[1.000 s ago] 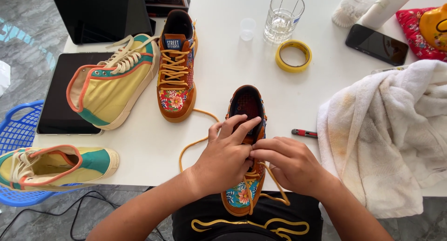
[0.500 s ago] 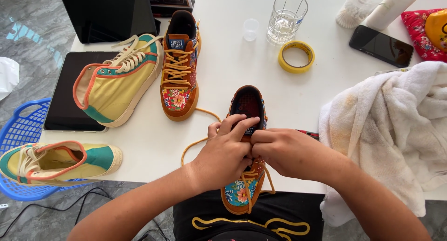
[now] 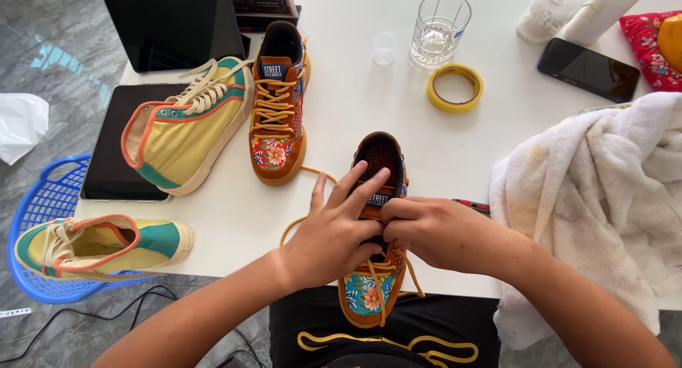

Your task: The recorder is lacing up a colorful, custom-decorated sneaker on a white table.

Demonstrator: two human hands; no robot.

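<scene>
Both hands grasp the orange floral sneaker (image 3: 375, 197) at the table's (image 3: 355, 98) near edge — left hand (image 3: 334, 229) pressing its tongue, right hand (image 3: 433, 229) pinching the yellow laces (image 3: 376, 268).

Bright, even light, sharp throughout

Soft daylight floods the white bench (image 3: 355, 91), which nearly washes out toward the top edge. Shadows are faint and short beneath the shoes and hands. The glass (image 3: 440, 28) catches small glints. Focus holds everywhere; slight wide-angle stretch shows at the corners.
</scene>
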